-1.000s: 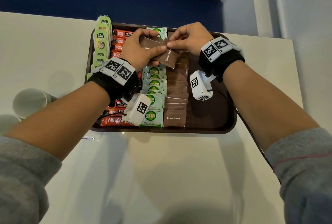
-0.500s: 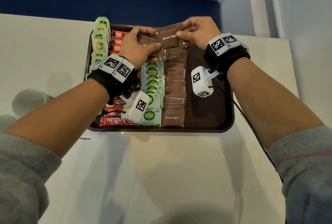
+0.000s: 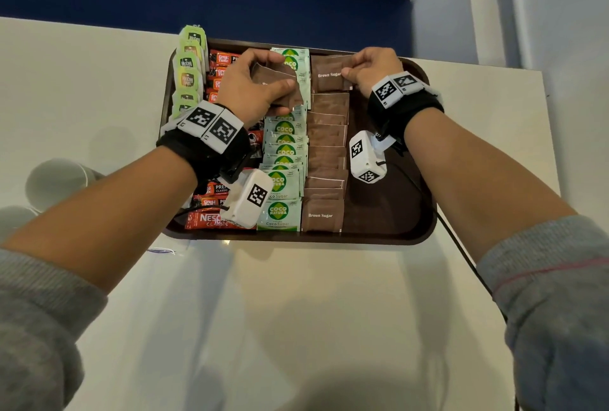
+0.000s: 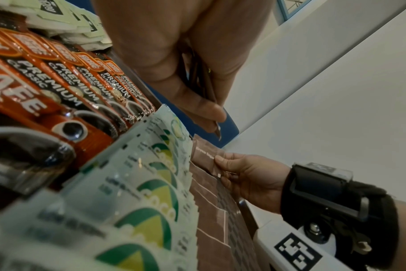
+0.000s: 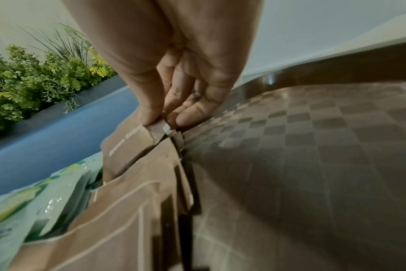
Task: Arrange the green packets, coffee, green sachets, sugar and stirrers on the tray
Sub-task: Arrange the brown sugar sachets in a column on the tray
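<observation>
right hand point(image 3: 372, 69) pinches sugar packet point(image 3: 329, 76) edge.

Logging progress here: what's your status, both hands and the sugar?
Right hand pinching brown sugar packet at far end of its row. Left hand holding spare brown packets. Nothing in the way.

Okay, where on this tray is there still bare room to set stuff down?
Bare room: the tray's right strip, between the brown sugar column and the right rim. Crowded: everything leftward, with Coco Sugar sachets, coffee sticks and green packets packed side by side.
</observation>
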### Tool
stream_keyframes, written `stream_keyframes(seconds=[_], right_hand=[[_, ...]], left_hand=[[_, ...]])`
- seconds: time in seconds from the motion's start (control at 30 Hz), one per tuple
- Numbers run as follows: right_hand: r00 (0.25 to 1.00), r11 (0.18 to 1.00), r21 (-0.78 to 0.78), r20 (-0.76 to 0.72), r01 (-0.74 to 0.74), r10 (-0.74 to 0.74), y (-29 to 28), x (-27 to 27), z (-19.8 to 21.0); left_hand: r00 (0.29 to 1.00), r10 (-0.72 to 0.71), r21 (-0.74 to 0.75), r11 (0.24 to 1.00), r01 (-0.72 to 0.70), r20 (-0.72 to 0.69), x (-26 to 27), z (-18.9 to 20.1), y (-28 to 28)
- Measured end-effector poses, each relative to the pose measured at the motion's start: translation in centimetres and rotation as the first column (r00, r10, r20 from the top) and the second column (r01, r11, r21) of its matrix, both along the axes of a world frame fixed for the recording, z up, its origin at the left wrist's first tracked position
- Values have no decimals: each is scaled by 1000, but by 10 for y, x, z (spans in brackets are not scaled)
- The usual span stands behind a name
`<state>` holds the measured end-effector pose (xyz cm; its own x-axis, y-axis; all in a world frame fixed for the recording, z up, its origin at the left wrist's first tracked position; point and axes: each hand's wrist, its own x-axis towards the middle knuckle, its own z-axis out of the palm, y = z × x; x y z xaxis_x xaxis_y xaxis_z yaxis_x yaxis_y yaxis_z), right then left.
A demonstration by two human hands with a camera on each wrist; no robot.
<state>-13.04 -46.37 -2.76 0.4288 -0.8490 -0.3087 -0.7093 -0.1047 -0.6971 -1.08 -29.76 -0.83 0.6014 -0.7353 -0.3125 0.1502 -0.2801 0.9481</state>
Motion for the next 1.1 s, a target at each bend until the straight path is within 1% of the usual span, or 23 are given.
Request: stream_keyframes(seconds=[0.23,0.4,0.5,0.6,0.67,0.7,0.77,0.83,0.9,1.0,1.1], right_hand=[[998,1000,13,-56,4,-3,1,1,-4],[995,1000,-24,-96,-6,3,0,-4,-4],[997,998,-53,-80,14,-18,-1,-6,-6],[999,993,-110,-19,30,-32,2,-7,-2],[1000,991,-135,9,-14,15,9,-5,6],[998,990,-125,20,-60,63,13,-3,10],[978,981,-25,76,-190,192,22,0,19],[941,939,121,149,-322,304,32,2,27],[909,897,175,178,-407,377,39,4,31],[901,894,175,220,-413,374,42,3,34],[895,885,213,272,-413,353,41,-1,36]], left_hand=[[1000,-7,-10,1000,7,-9,0,-2,1],[1000,-12,-6,1000,12,-21,0,-3,0],[1000,-19,-3,1000,19,-24,-1,-3,0],[999,-22,-5,1000,22,-30,-2,-2,0],[999,-22,-11,1000,22,-29,-3,-1,0],[999,-20,-15,1000,20,-30,-4,-1,0],[999,-15,-28,1000,14,-36,-6,-1,0],[999,-19,-41,999,17,-45,-8,1,0],[998,-32,-49,998,29,-46,-10,2,2],[999,-54,-45,998,54,1,-12,4,4],[993,-70,-40,996,74,95,-14,4,5]])
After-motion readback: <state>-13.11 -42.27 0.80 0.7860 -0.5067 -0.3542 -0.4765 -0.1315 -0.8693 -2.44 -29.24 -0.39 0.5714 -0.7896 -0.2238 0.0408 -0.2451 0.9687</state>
